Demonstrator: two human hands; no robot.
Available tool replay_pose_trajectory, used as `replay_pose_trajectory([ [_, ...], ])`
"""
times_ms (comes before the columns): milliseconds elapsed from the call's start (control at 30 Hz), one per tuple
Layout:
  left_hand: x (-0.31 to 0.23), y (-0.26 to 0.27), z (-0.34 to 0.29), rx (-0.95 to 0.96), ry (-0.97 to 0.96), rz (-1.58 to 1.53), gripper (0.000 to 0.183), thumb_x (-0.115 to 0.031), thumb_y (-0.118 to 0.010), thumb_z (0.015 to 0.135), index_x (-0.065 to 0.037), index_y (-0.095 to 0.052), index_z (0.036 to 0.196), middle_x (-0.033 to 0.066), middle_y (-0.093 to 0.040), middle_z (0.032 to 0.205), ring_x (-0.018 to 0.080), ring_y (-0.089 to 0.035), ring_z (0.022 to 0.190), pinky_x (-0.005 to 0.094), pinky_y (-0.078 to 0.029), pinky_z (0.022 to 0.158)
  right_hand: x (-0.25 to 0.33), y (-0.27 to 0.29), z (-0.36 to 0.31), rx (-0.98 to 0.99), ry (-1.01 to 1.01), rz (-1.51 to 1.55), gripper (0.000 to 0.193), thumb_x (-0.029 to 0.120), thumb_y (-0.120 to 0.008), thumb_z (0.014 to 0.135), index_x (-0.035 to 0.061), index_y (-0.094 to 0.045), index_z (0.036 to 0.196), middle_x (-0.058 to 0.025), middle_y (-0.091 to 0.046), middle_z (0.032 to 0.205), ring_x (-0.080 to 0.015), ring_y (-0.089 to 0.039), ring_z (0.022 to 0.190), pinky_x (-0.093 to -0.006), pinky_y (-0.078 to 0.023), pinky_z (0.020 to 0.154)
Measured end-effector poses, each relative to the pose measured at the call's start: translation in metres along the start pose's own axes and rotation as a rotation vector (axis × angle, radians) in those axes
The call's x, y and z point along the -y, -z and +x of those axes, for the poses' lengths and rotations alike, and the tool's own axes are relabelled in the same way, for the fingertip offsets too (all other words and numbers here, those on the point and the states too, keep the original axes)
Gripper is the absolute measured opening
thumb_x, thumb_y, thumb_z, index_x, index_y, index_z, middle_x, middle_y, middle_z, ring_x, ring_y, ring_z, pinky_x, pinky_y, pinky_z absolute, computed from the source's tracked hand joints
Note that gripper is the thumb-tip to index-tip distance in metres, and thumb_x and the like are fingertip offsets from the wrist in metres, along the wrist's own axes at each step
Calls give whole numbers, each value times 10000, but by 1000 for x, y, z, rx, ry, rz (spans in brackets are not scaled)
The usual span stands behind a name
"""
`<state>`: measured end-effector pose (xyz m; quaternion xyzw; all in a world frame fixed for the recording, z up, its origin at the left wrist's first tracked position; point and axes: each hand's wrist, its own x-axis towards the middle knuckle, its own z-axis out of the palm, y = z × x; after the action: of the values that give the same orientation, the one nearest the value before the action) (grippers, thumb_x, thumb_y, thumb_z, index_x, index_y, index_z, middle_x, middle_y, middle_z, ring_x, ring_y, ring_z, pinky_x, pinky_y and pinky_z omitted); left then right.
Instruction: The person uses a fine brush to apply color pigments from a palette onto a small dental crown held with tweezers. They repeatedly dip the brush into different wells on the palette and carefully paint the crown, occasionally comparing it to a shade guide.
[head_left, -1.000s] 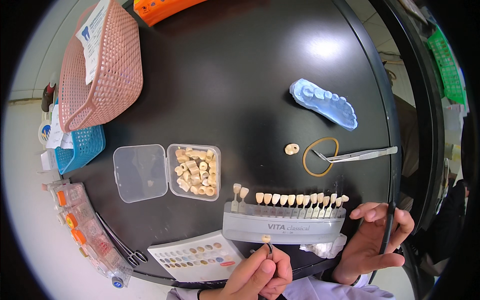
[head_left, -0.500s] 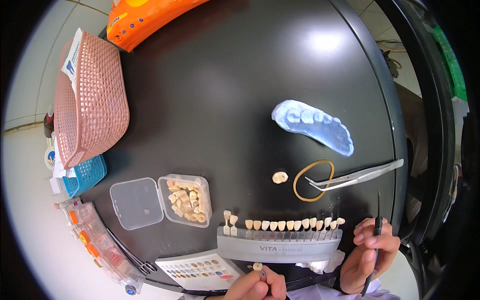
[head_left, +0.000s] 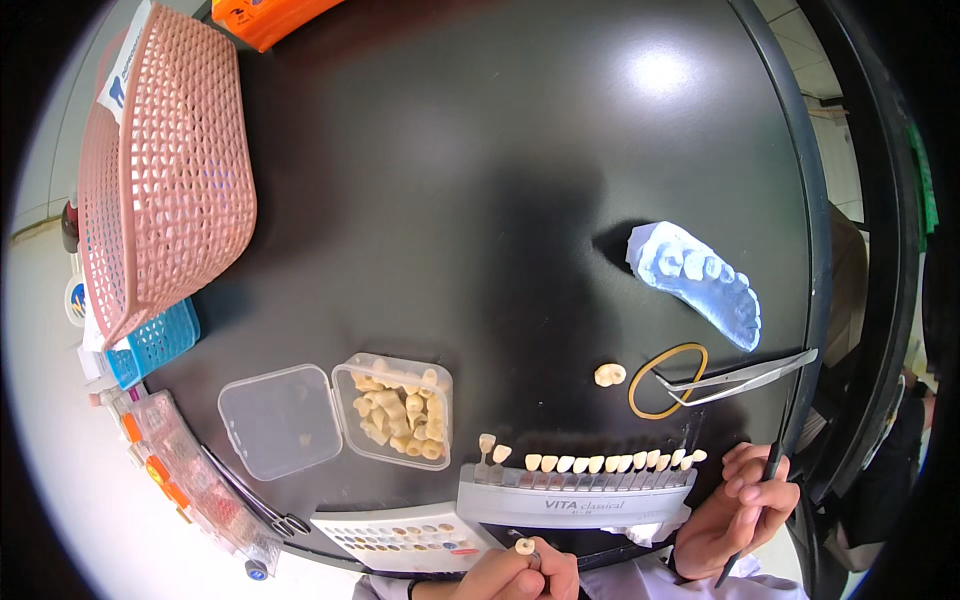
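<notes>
Crown (head_left: 525, 547) sits, in the head view, at the fingertips of the left hand (head_left: 515, 580), pinched together on a grey holder (head_left: 536, 562). The right hand (head_left: 738, 512), to its right, is closed around a dark tool (head_left: 774, 459); long axis slants up-right. A gap separates the 2 hands; the guide (head_left: 575, 506) bounds its far side. The worktop (head_left: 420, 200) edge passes near the tool's upper end.
</notes>
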<state>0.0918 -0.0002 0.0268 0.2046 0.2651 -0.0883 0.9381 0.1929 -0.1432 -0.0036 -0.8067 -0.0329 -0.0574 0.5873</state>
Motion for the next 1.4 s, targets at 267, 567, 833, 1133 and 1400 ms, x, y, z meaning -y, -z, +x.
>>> replay_pose_trajectory([
  [267,-5,-1,3,13,44,57,317,-346,-354,940,-36,-390,882,54,-388,605,68,-264,424,205,-225,393,-3,9,1,83,-5,23,111,193,-429,840,86,-402,828,-49,-366,726,-168,-362,733,-318,-331,711],
  [567,1,4,-8,31,43,117,309,-331,-335,949,-30,-366,889,69,-348,647,105,-280,502,249,-258,425,-4,10,1,-54,5,378,587,569,-254,898,41,-391,1114,-59,-420,824,-165,-426,753,-283,-382,689],
  [833,-3,-2,-29,110,-89,273,383,-379,-307,952,-11,-364,861,17,-346,651,54,-282,504,193,-256,442,-1,16,-5,-60,67,346,397,246,-336,941,-57,-431,1180,-130,-554,1006,-194,-553,881,-292,-437,727],
  [1133,25,-2,-91,44,-265,309,287,-333,-298,959,-68,-345,859,24,-293,614,58,-200,459,203,-187,375,4,21,-11,-140,176,274,182,111,-501,880,-33,-578,961,-79,-576,809,-125,-559,767,-251,-441,721],
  [1400,52,15,-128,-51,-381,294,287,-327,-290,965,-71,-364,857,2,-288,621,47,-222,450,185,-199,367,6,18,-12,-106,257,438,163,129,-487,887,-15,-560,873,-31,-483,693,-98,-490,667,-223,-389,656],
])
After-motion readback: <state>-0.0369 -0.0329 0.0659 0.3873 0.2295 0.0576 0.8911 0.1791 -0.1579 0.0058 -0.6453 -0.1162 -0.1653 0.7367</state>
